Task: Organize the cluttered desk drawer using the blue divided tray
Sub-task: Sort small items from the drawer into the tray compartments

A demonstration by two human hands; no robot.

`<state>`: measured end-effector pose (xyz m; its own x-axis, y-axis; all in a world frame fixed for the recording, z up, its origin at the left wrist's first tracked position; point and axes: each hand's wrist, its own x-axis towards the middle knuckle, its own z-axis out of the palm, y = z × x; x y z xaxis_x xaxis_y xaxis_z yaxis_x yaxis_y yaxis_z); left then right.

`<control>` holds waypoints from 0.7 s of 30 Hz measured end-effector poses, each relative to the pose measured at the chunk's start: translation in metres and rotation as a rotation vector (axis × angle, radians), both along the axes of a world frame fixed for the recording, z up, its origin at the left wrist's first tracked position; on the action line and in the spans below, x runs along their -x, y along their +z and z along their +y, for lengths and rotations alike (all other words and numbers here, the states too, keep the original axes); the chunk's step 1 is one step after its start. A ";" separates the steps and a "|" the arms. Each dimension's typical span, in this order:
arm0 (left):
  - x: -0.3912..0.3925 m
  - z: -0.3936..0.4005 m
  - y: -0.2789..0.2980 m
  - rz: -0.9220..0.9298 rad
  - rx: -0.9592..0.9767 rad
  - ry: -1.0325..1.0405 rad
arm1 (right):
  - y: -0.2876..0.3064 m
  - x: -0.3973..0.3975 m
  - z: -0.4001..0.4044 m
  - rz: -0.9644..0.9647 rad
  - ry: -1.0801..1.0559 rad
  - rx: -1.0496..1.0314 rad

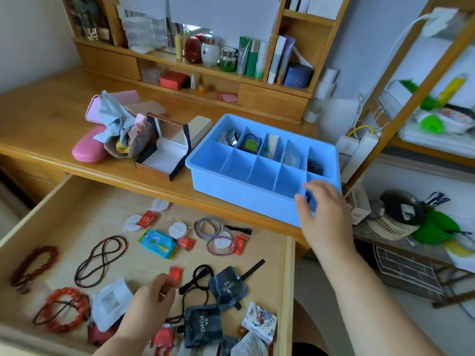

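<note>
The blue divided tray (231, 186) stands on the desk above the open wooden drawer (289, 278). Its back row holds small items; most front compartments look bare. My right hand (326, 214) hovers over the tray's front right corner, fingers loosely spread, and holds nothing that I can see. My left hand (151, 301) is down in the drawer and pinches a small red packet (176, 276). Around it lie dark pouches (227, 287), bead bracelets (64, 309), hair ties (208, 227), a blue wipes pack (158, 243) and more red packets (146, 218).
On the desk left of the tray sit an open gift box (164, 152), a pink case (88, 147) and a pile of cloth. Bottles and jars line the hutch shelf (226, 57). A wire rack with green items (434, 227) stands to the right.
</note>
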<state>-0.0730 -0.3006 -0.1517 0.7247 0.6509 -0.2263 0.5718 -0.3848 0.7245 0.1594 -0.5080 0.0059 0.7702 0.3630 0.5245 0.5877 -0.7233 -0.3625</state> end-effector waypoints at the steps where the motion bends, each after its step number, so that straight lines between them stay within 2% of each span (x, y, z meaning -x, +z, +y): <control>1: 0.000 0.000 0.000 0.006 0.002 -0.002 | -0.008 0.008 0.004 -0.057 0.008 0.070; 3: 0.000 0.000 -0.001 0.020 0.007 -0.005 | -0.021 0.015 0.012 -0.135 -0.001 0.147; 10: 0.000 0.000 -0.002 0.033 0.017 -0.020 | -0.017 -0.030 0.009 -0.071 -0.024 0.071; 21: -0.002 -0.002 0.000 0.055 0.005 -0.056 | -0.016 -0.036 0.010 -0.130 0.083 -0.017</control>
